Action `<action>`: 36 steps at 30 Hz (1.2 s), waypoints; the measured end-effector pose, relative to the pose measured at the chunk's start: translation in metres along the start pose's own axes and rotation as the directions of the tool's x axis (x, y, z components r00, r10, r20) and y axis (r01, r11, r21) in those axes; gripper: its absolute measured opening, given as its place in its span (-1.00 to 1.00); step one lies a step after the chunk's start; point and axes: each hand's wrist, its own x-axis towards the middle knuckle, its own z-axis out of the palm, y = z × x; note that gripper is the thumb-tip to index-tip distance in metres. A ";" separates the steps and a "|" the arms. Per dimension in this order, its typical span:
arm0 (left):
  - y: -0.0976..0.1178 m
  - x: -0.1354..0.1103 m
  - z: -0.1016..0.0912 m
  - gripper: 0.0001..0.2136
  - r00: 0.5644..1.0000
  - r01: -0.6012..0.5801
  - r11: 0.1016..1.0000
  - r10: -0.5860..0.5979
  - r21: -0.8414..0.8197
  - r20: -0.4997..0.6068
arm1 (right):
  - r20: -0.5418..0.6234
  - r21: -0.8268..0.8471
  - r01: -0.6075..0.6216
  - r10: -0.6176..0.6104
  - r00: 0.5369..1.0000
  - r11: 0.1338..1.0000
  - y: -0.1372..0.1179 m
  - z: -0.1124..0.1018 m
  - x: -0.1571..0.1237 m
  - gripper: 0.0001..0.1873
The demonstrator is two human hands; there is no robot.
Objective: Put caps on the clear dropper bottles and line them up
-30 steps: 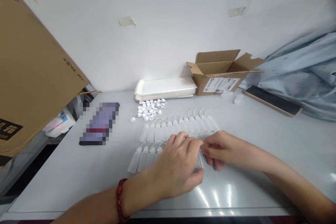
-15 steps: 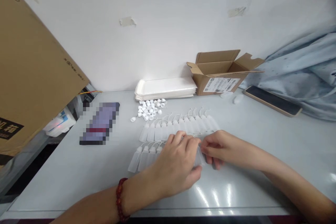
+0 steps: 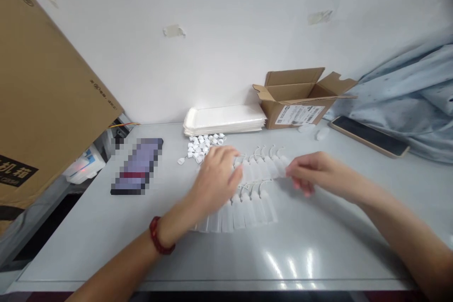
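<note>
A: Largest first: what is noted?

B: Grey desk [image 3: 336, 255]. Carton [image 3: 53, 94] at the left edge. Box [image 3: 300, 114] stood open at the back, with envelopes [image 3: 226, 119] stacked just beside it.

A: And the bottles [image 3: 260, 207]?

B: Laid flat on the desk in two rows. Far row [image 3: 264, 168] partly hidden by the left hand [image 3: 215, 177]; near row [image 3: 239, 213] partly hidden by the left arm [image 3: 120, 259].

A: What has just changed?

B: Half a second ago both hands were held at the near row. Now its right end is uncovered, and both hands have been shifted to the far row.

A: Meaning?

B: Near row judged lined up for now; handling judged passed to the far row.

A: Grip?

B: Left hand blurred, thumb held away from the fingers, nothing seen held. Right hand [image 3: 307, 173]: thumb and fingers drawn in close at the far row's end bottle; whether it is pinched cannot be told.

A: Smallest?

B: White caps [image 3: 201, 139], clustered in front of the envelopes.
</note>
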 end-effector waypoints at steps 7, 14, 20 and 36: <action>-0.074 0.024 -0.014 -0.69 0.989 0.150 0.978 -0.146 0.148 -0.035 | -0.621 -0.492 -0.191 -0.189 0.761 0.849 0.025 -0.047 0.014 -0.81; -0.086 0.028 -0.003 -0.60 0.990 0.112 0.980 -0.124 0.167 0.061 | -0.614 -0.715 -0.300 -0.362 0.701 0.631 0.073 -0.080 0.042 -0.62; -0.089 0.028 0.002 -0.60 0.990 0.098 0.981 -0.113 0.166 0.088 | -0.576 -0.740 -0.300 -0.337 0.745 0.602 0.096 -0.093 0.053 -0.55; -0.066 0.024 -0.014 -0.58 0.986 0.161 0.987 -0.161 -0.020 -0.040 | -0.424 -0.794 -0.051 -0.491 0.761 0.606 0.100 -0.082 0.056 -0.74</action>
